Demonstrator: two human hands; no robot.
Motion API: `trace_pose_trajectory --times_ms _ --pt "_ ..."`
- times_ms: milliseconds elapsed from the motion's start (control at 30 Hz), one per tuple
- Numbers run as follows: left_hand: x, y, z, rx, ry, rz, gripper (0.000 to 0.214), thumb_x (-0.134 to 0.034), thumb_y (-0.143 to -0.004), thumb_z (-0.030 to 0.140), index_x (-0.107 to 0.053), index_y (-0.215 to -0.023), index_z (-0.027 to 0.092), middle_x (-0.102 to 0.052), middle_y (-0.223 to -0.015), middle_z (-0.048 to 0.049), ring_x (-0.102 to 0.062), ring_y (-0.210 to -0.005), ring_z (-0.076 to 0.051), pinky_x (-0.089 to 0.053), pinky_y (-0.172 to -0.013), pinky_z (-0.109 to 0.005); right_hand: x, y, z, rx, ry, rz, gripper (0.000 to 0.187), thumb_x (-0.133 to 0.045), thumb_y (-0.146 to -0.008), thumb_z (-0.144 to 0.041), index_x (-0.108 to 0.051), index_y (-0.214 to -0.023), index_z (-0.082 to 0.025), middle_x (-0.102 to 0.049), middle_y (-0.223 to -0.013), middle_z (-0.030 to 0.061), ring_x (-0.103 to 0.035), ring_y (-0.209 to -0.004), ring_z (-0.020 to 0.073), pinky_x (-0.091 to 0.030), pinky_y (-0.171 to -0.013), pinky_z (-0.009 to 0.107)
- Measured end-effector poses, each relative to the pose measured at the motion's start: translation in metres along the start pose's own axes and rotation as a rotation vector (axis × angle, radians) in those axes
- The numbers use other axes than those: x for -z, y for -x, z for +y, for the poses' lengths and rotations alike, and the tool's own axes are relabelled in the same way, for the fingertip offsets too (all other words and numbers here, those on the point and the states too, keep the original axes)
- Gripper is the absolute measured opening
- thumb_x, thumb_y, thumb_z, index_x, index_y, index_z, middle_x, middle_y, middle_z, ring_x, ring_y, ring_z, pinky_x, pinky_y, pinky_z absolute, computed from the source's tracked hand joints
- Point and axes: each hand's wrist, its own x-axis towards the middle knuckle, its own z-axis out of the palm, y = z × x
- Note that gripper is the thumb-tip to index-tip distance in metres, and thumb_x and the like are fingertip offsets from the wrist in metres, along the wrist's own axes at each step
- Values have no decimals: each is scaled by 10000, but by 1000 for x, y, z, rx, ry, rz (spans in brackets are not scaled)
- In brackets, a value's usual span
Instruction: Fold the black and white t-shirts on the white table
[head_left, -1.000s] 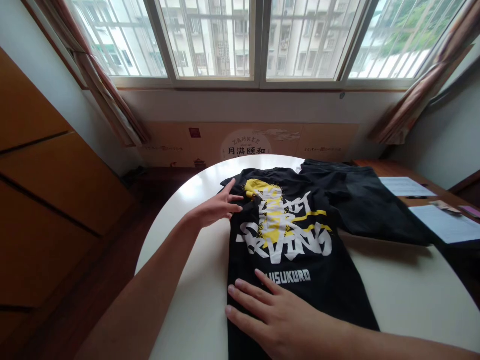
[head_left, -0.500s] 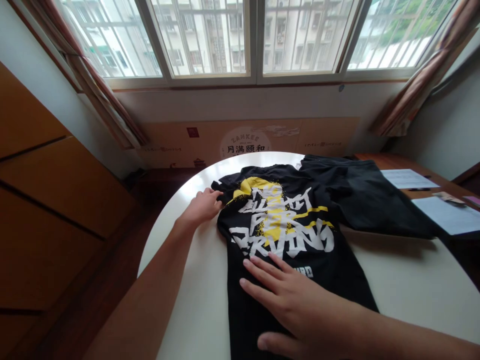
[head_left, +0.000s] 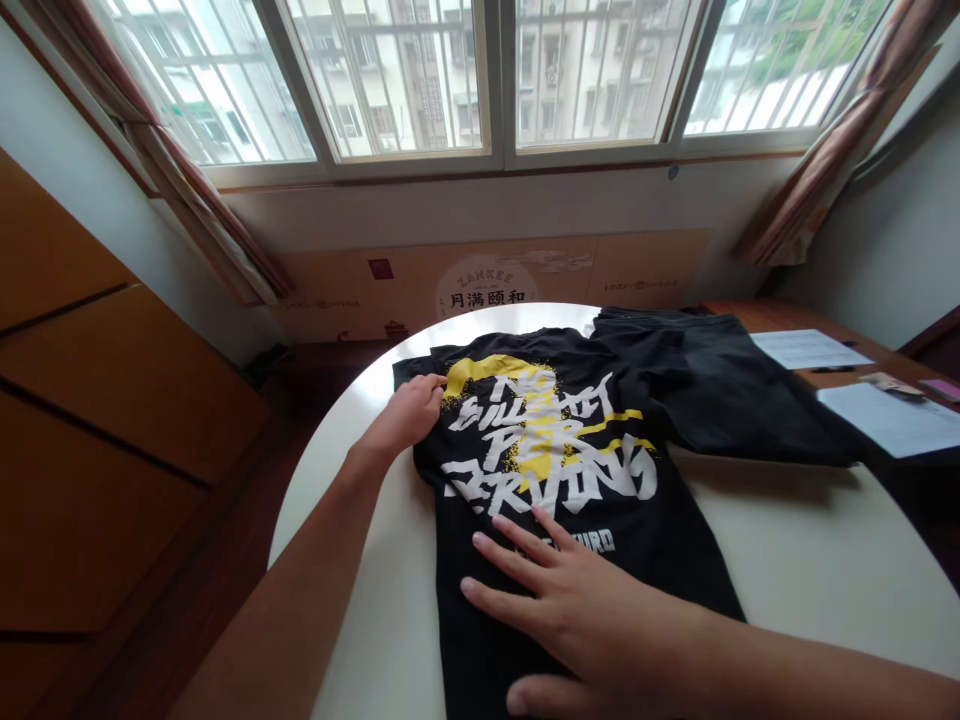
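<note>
My right grip (head_left: pixel 571 603) lies flat, unclenched, on the black graphic T-shirt (head_left: pixel 553 440), lower centre of the table (head_left: pixel 814 560), apparently anchoring it, while my left grip (head_left: pixel 406 412) contacts its sleeve (head_left: pixel 410 372), pinch indeterminable.

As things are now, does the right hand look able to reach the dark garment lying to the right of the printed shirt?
Probably yes: the right hand lies spread on the printed shirt, apparently holding nothing, and nothing visible stands between it and the dark garment.

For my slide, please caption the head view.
Left hand at the sleeve, right hand spread over a printed black shirt.
</note>
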Motion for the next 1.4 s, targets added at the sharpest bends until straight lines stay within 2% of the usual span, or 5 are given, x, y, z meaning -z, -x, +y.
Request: trace_pose_trajectory --times_ms 233,433,800,1133,1400 --pt "-16 -11 -23 119 -125 -114 584 -284 -1088 414 -505 -1589 210 -432 -1680 -85 -358 -1572 -304 -270 -1283 -470 16 -1 5 137 -79 -35 750 -642 -992 -608 -380 -1650 -361 -211 -1755 67 -118 -1631 358 36 -1278 669" --pt "-11 -10 -37 297 -151 -5 639 -271 -1088 450 -436 -1623 142 -333 -1716 -180 -286 -1593 -381 -247 -1266 -588 35 4 62 -194 225 207 734 -541 -1046 -611 -350 -1672 -280 -193 -1759 87 -105 -1638 336 -68 -1318 580" --pt "-28 -11 -11 -7 -47 -138 668 -249 -1102 459 -351 -1649 88 -274 -1737 -172 -193 -1633 -297 -184 -1308 -482 41 -2 96 -217 502 318 683 -596 -1047 -545 -476 -1583 -139 -388 -1681 204 -292 -1595 351 -225 -1277 638" --pt "-28 -12 -19 38 12 -39 637 -265 -1100 448 -445 -1585 77 -389 -1688 -183 -316 -1594 -276 -223 -1296 -403 14 36 0 -109 196 68 456 -964 -683 -452 -686 -983 -252 -683 -842 -31 -645 -764 190 -427 -641 274" --pt "-26 -12 -18 30 12 -30 628 -271 -1093 445 -477 -1557 75 -438 -1659 -187 -350 -1577 -290 -254 -1284 -416 12 67 -17 -215 136 276 227 -474 -923 -43 -561 -937 -251 -678 -895 -4 -616 -783 169 -445 -716 268"
